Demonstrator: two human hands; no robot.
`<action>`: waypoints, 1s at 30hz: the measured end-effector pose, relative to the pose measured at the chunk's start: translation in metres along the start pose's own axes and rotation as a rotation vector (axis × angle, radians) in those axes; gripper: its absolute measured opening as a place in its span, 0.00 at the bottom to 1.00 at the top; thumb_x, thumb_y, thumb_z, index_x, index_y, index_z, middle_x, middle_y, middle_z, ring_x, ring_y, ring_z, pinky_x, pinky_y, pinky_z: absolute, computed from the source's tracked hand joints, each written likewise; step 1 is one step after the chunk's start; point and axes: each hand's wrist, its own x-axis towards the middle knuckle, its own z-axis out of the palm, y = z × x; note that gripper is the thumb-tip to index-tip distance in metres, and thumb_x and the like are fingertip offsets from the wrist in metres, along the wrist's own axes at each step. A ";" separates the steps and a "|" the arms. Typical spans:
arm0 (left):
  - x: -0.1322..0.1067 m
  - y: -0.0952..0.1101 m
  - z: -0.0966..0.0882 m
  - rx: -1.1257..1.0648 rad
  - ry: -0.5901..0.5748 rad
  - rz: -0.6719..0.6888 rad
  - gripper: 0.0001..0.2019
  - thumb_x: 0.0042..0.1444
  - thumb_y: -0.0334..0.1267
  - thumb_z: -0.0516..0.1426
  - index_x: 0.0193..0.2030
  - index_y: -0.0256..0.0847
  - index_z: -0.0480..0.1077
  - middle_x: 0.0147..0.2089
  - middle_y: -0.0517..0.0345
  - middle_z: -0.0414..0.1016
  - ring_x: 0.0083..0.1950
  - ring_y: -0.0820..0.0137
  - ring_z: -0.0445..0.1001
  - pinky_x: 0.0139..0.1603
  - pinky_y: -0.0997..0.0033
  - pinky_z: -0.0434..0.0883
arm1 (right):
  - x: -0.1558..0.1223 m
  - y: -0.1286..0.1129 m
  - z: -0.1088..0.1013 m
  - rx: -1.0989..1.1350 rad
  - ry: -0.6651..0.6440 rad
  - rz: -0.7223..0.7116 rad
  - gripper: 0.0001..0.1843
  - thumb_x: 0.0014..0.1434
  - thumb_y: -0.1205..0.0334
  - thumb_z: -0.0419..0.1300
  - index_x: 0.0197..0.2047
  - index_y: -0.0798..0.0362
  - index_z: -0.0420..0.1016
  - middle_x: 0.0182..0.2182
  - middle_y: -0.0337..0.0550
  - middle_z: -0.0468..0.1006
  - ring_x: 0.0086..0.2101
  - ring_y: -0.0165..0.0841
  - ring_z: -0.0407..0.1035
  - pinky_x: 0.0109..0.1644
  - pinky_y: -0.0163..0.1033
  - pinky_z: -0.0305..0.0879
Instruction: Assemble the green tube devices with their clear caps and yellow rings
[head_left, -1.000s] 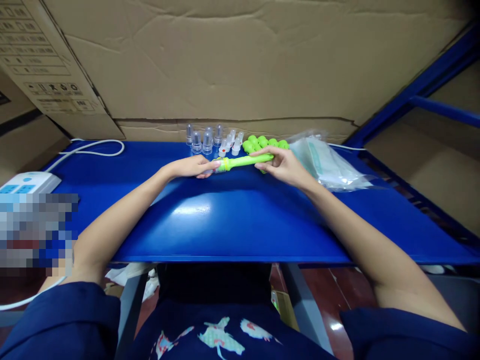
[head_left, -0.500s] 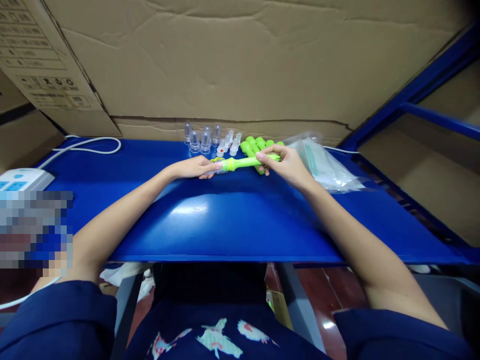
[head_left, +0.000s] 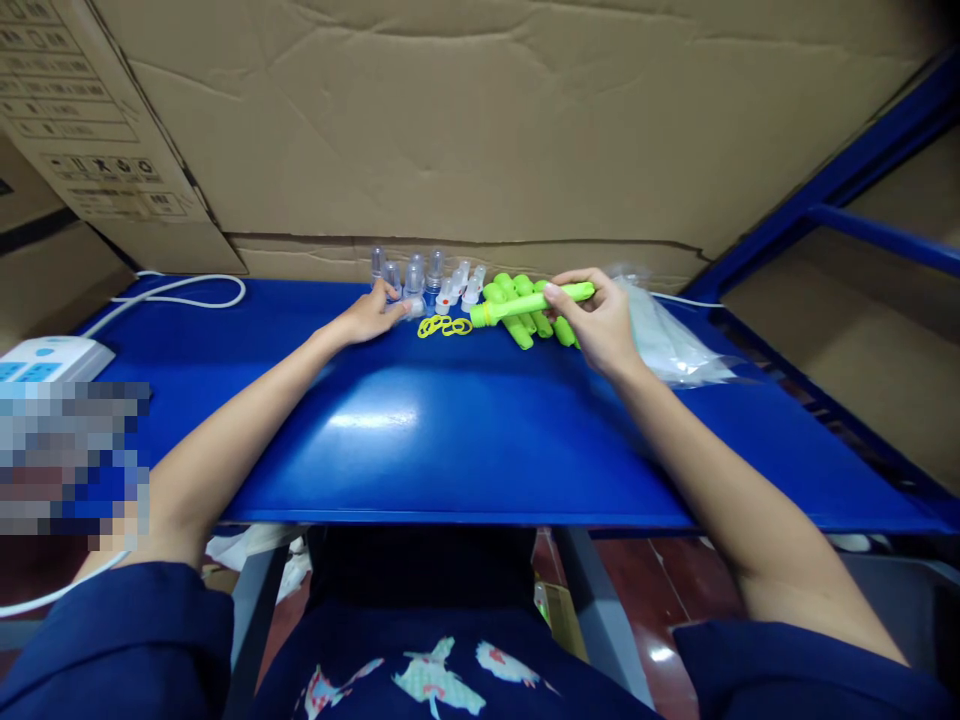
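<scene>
Left hand (head_left: 380, 313) left of yellow rings (head_left: 445, 326), fingers pinched on clear cap (head_left: 415, 307); right hand (head_left: 600, 316) right of rings, fingers gripping green tube (head_left: 521, 306).

From our flat yellow rings (head_left: 456, 327), we have clear domed plastic caps (head_left: 415, 278) at eleven o'clock. Long green plastic tubes (head_left: 519, 332) lie at three.

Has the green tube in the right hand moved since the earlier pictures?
Yes, the green tube has moved to the right, nearer the plastic bag, which has stayed put.
</scene>
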 end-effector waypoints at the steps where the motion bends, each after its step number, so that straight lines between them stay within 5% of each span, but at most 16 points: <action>1: 0.001 -0.001 0.003 0.048 0.053 0.013 0.16 0.61 0.49 0.60 0.46 0.41 0.63 0.30 0.58 0.71 0.34 0.64 0.73 0.39 0.68 0.66 | -0.002 -0.003 0.001 0.004 -0.010 0.022 0.28 0.50 0.33 0.71 0.41 0.45 0.71 0.31 0.41 0.75 0.28 0.35 0.71 0.32 0.42 0.70; 8: 0.009 0.016 0.021 0.191 0.185 0.148 0.17 0.57 0.47 0.64 0.46 0.40 0.68 0.36 0.52 0.74 0.40 0.59 0.76 0.47 0.60 0.72 | -0.006 -0.011 0.006 0.042 -0.030 0.056 0.30 0.47 0.32 0.72 0.40 0.46 0.70 0.30 0.40 0.74 0.28 0.34 0.70 0.33 0.42 0.70; 22: 0.047 0.046 0.020 0.149 0.210 0.216 0.16 0.55 0.37 0.66 0.48 0.35 0.71 0.38 0.53 0.74 0.46 0.59 0.75 0.55 0.56 0.71 | -0.009 -0.013 0.006 0.023 -0.046 0.047 0.25 0.51 0.39 0.73 0.39 0.47 0.72 0.29 0.39 0.74 0.29 0.34 0.72 0.34 0.41 0.72; 30: 0.029 0.048 -0.013 -0.010 0.553 0.349 0.25 0.66 0.58 0.56 0.60 0.43 0.65 0.45 0.48 0.76 0.50 0.58 0.76 0.53 0.57 0.71 | -0.010 -0.016 0.008 0.024 -0.018 0.043 0.27 0.48 0.37 0.74 0.38 0.47 0.72 0.30 0.40 0.75 0.30 0.34 0.73 0.34 0.40 0.73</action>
